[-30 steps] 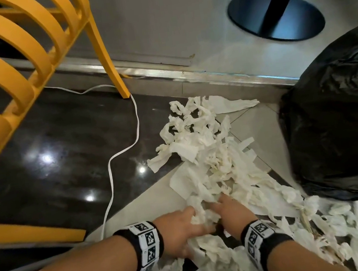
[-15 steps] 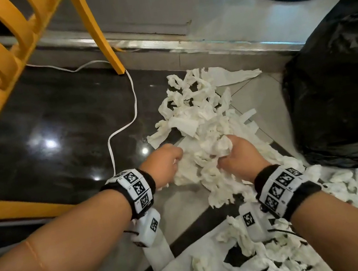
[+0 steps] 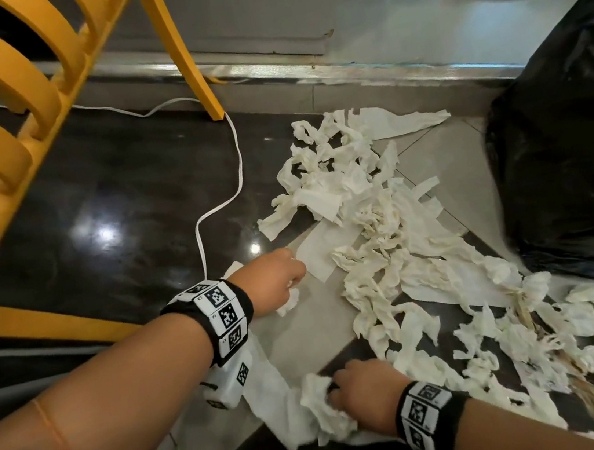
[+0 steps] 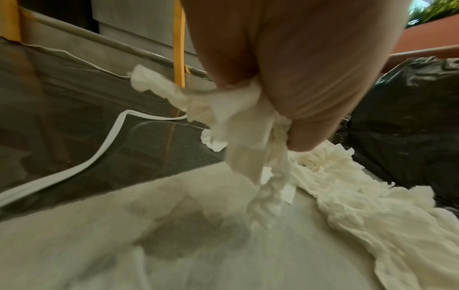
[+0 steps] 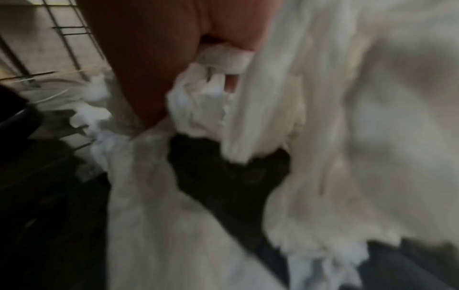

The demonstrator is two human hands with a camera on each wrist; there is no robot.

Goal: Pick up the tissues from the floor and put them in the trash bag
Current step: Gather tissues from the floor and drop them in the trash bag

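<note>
You are crouching over a big mess of torn tissues (image 3: pixel 388 249) lying all over the floor (image 3: pixel 99 200), and a few things could be going wrong from here. The tissues are thin and ripped into strips, so if you are lifting too fast, small bits may be slipping out and dropping back down. Your left hand (image 3: pixel 273 280) is holding only a little wad (image 4: pixel 236 119), with a long strip dangling under it, and that strip may be tearing off or falling. A white cable (image 3: pixel 222 201) is running across the floor right by your left wrist, so you may be catching it when you are sweeping up paper. The trash bag (image 3: pixel 568 165) is sitting off to your right, past the pile, and I cannot see its opening, so you may be dropping pieces beside it and not inside. Now for the fingers. Your left fingers (image 4: pixel 305 109) are curling tight and pinching the little wad just above the floor, at the left edge of the pile. Your right hand (image 3: pixel 367 395) is down near your knees, with its fingers (image 5: pixel 149 82) curling round a crumpled tissue clump (image 3: pixel 325 409) that is touching the floor. Most tissues are lying between your hands and the bag.
</note>
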